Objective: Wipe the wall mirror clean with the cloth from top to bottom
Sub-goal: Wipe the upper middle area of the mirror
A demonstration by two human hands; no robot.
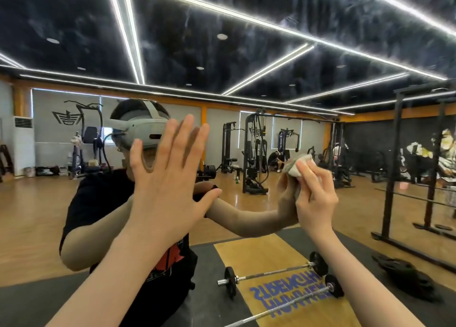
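Mirror glass [246,55] fills almost the whole view on the wall ahead, reflecting a gym hall with a dark ceiling crossed by light strips, weight machines, and a barbell [274,273] lying on a floor mat. Left hand [167,178] lies flat against the glass with its fingers straight and spread apart. Right hand [314,193], smaller in view, has its fingers curled around a bunched pale cloth [299,165], pressing it to the mirror at about mid-height.

Left hand [170,178] lies flat, apparently on the mirror [246,55]; right hand [313,193] presses a bunched cloth [299,165] against it.
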